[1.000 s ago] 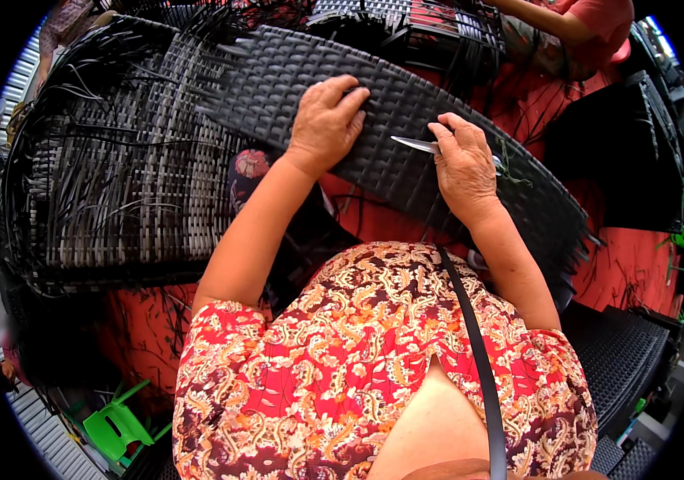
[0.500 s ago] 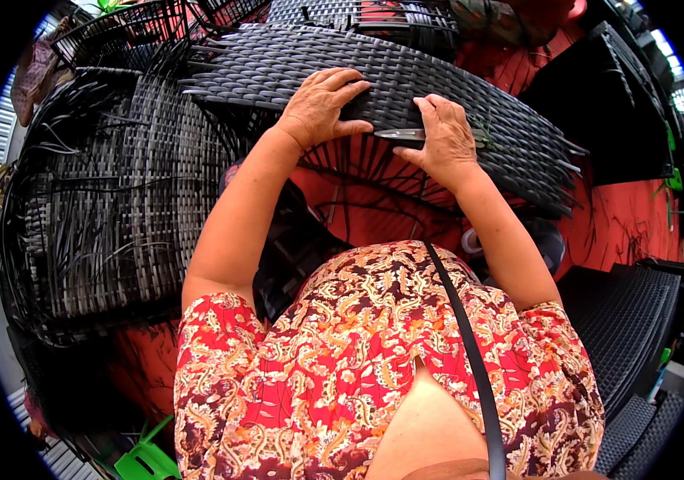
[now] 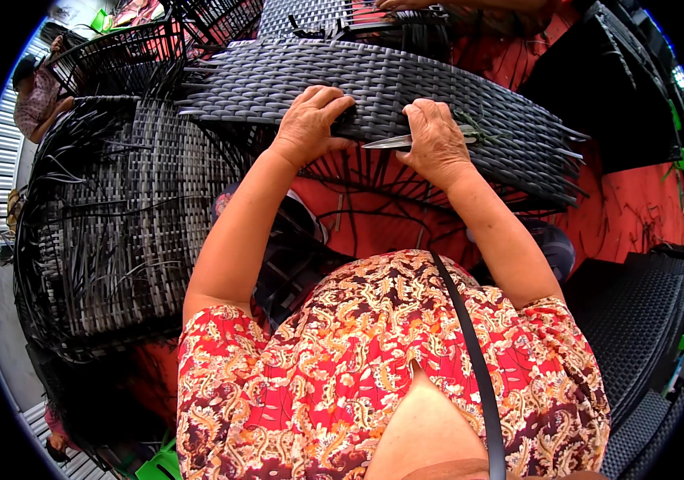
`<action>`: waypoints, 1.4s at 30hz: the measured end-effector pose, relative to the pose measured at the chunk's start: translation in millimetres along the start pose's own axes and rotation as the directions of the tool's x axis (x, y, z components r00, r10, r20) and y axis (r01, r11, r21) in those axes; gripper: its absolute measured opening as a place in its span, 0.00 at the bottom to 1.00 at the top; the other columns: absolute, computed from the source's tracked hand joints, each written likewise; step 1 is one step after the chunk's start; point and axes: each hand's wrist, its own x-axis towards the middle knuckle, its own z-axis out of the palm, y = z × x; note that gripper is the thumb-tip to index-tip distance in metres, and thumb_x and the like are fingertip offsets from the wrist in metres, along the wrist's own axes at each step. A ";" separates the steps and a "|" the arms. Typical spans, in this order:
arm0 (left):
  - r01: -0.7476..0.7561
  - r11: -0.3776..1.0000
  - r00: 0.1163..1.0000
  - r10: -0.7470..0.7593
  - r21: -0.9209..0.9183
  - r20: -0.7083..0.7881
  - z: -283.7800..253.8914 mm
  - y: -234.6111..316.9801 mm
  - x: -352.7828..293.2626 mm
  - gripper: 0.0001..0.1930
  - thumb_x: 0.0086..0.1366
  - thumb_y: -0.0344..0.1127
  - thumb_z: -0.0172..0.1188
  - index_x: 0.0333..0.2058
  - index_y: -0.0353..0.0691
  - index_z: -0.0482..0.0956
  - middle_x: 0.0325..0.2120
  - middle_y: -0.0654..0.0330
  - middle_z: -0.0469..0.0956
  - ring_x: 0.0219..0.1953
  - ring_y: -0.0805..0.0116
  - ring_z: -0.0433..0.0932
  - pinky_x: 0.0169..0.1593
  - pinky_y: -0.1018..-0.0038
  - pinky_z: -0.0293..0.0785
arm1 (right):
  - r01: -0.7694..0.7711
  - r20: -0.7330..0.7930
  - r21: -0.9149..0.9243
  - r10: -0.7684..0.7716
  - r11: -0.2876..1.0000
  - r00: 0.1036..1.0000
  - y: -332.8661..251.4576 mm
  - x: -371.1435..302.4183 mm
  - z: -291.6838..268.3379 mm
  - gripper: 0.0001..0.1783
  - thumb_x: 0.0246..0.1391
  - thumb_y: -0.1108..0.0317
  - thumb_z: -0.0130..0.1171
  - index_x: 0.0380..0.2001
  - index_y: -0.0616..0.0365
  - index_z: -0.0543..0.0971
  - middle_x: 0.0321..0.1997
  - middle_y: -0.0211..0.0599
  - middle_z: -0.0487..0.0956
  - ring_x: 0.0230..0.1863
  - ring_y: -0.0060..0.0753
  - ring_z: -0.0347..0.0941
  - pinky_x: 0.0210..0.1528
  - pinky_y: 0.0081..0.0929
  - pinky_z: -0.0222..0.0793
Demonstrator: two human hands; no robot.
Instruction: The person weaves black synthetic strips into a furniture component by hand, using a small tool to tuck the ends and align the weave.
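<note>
A long dark-grey woven rattan panel lies across in front of me, loose strand ends sticking out at both short sides. My left hand is closed over its near edge, thumb below and fingers on top. To the right of it, my right hand holds a slim, pointed metal blade against that edge, its tip toward my left hand. The blade's other end shows past the right hand, beside a tuft of thin greenish strands. Curved dark strands hang under the panel. What my left fingertips press is hidden.
A large woven piece with many loose strands stands at the left. Black woven panels are stacked at the right, below a big black piece. Strand scraps lie on the red floor. Another person's arm reaches in at the top.
Both hands have shifted slightly down and left in the picture, with the blade now tilted a little differently. Another person's arm and hand have come into view at the top.
</note>
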 end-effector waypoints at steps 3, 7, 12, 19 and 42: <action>0.005 1.000 0.999 -0.004 -0.003 0.039 -2.7 1.0 7.6 0.40 0.35 0.47 0.73 0.52 0.49 0.70 0.48 0.62 0.69 0.54 0.58 0.65 0.58 0.64 0.62 | -0.005 -0.020 0.003 0.005 1.000 1.000 4.2 2.3 0.9 0.40 0.30 0.59 0.72 0.49 0.59 0.68 0.50 0.40 0.67 0.54 0.41 0.62 0.59 0.32 0.60; -0.069 0.997 0.990 0.066 0.021 0.126 -0.9 11.9 25.7 0.47 0.34 0.55 0.72 0.58 0.54 0.65 0.56 0.60 0.63 0.59 0.55 0.60 0.60 0.59 0.55 | 0.000 0.017 0.045 -0.001 0.999 1.000 9.6 5.0 1.6 0.43 0.30 0.54 0.72 0.51 0.59 0.67 0.56 0.39 0.65 0.57 0.42 0.60 0.61 0.32 0.58; -0.188 0.982 0.969 0.180 0.030 0.170 24.1 50.2 49.0 0.49 0.35 0.56 0.71 0.58 0.46 0.64 0.58 0.56 0.60 0.62 0.53 0.56 0.63 0.59 0.52 | -0.023 0.019 -0.005 0.023 1.000 1.000 35.3 -24.8 -44.1 0.50 0.26 0.50 0.73 0.55 0.60 0.66 0.58 0.39 0.64 0.58 0.42 0.59 0.62 0.32 0.56; -0.153 0.988 0.978 0.155 -0.027 0.136 46.2 88.1 70.3 0.42 0.39 0.46 0.71 0.55 0.42 0.67 0.56 0.55 0.62 0.61 0.54 0.58 0.63 0.61 0.54 | -0.121 0.026 -0.069 0.123 0.990 0.992 68.3 -44.4 -30.7 0.49 0.25 0.54 0.73 0.54 0.59 0.66 0.56 0.41 0.63 0.57 0.44 0.59 0.62 0.32 0.57; -0.301 0.950 0.948 0.307 -0.079 0.085 48.4 121.6 89.4 0.48 0.34 0.54 0.72 0.55 0.40 0.66 0.56 0.54 0.62 0.59 0.54 0.60 0.62 0.60 0.51 | -0.165 0.020 -0.067 0.167 0.984 0.986 104.1 -86.5 -72.1 0.52 0.23 0.53 0.75 0.55 0.58 0.65 0.60 0.40 0.61 0.61 0.46 0.57 0.63 0.34 0.54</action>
